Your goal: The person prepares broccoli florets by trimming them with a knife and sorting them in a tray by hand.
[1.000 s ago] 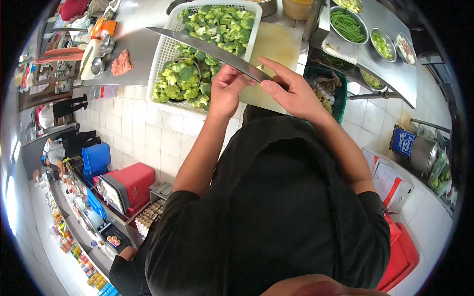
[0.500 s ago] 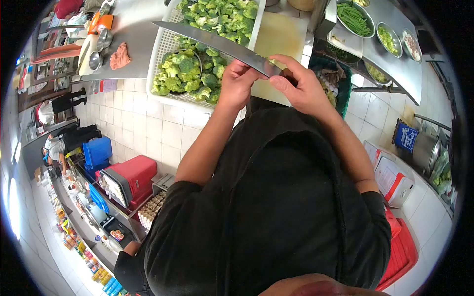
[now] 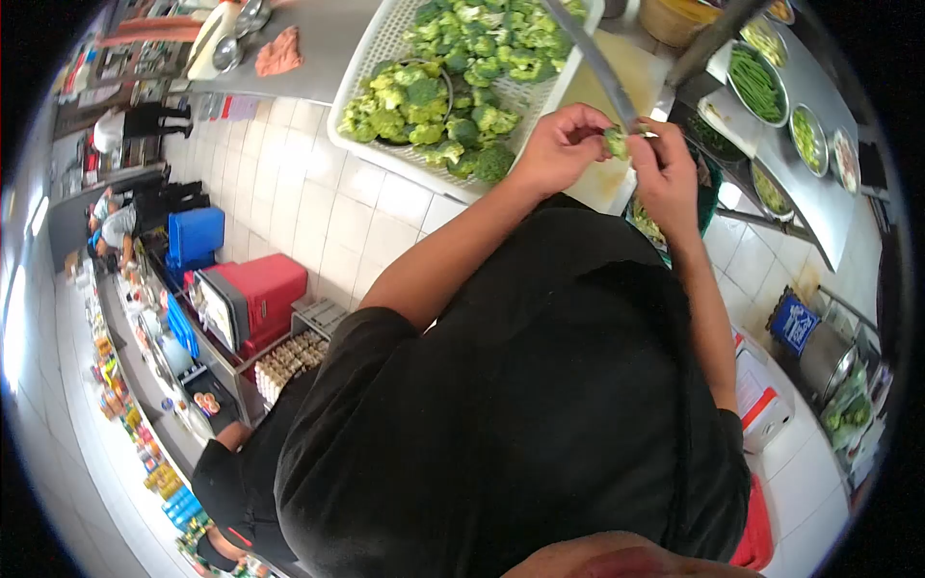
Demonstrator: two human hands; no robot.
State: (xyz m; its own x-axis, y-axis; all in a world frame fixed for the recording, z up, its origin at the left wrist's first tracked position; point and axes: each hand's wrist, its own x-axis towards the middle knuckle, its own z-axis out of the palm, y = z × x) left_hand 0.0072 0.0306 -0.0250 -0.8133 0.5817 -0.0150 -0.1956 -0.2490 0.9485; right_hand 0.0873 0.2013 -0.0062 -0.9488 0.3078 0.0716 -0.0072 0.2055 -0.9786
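Note:
My left hand [image 3: 561,152] pinches a small green broccoli piece [image 3: 615,144] between thumb and fingers. Close beside it, my right hand [image 3: 667,179] is closed on the heel end of a large knife [image 3: 595,63], whose blade slants up and left to the top edge of the head view. The handle is hidden by my hand. Beneath the hands lies a pale cutting board [image 3: 631,60]. To the left stands a white perforated crate [image 3: 390,37] with many broccoli florets [image 3: 467,43] and a round container of more florets [image 3: 398,101].
Steel bowls of green beans [image 3: 756,85] and chopped vegetables [image 3: 806,137] stand on a shelf at the upper right. A pink cloth [image 3: 279,53] lies on the steel counter [image 3: 323,60]. A red bin [image 3: 272,297] and several other people are at the left.
The view has shifted, and both hands now appear farther right. The knife points more steeply upward, away from the crate's middle. The broccoli piece now shows clearly between the hands.

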